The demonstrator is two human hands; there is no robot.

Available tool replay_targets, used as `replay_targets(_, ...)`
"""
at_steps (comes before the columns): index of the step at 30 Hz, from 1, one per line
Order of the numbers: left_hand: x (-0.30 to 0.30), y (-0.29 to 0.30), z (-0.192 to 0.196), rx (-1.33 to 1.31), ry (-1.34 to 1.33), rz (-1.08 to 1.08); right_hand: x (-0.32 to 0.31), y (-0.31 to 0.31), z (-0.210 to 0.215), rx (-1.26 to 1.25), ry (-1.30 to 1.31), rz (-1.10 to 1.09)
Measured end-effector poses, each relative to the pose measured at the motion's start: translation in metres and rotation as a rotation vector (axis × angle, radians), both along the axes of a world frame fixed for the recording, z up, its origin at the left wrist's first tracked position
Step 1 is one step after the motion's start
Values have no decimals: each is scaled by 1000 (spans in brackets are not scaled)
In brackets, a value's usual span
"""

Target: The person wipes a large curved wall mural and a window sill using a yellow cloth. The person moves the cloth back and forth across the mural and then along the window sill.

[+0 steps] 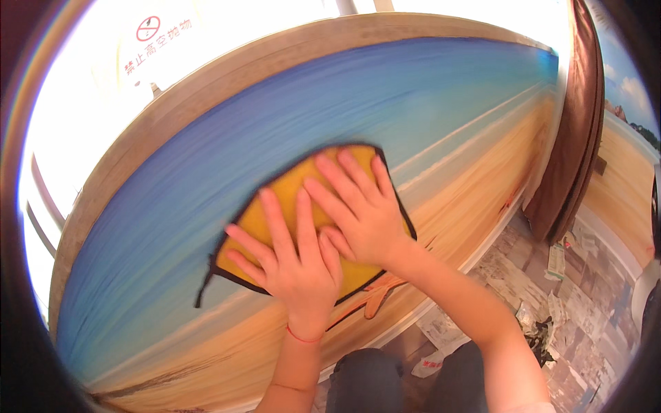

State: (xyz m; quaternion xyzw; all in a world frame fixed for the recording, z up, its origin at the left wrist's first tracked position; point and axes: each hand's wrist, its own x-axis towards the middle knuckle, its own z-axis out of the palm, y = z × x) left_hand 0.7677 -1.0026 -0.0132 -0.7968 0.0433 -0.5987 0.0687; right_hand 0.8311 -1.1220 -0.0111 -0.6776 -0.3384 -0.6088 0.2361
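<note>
A yellow cloth (358, 274) with black edging lies spread against a wall panel (227, 144) printed with a blue sea and sandy beach. Its short black hanging loop sticks out at the lower left corner. My left hand (297, 265) presses flat on the cloth's left part, fingers spread. On the upper right part rests my right hand (365, 217), also flat with its fingers apart. The two hands touch or nearly touch at the thumbs. A thin red string (303, 337) circles my left wrist. Below the cloth, part of an orange starfish picture (376, 300) shows.
A pale ledge (172, 103) runs along the panel's top, with a bright window behind it. A brown curtain (571, 138) hangs at the right. Paper scraps and a dark crumpled thing (542, 341) lie on the patterned floor (496, 265) near my knees.
</note>
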Motion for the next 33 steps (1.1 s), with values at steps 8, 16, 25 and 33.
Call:
replay_targets(8, 2, -11, -109, 215, 80, 23, 4, -34, -141, -57, 37, -43)
replay_targets(16, 20, -54, -73, 106, 61, 75, 14, -52, -95, 113, 67, -23)
replay_targets(25, 23, -47, -225, 523, 171, 58, 7, -103, -286, -209, 357, -18)
replay_targets(33, 27, -68, -222, 522, 297, 14, -18, -124, -276, -251, 545, -7)
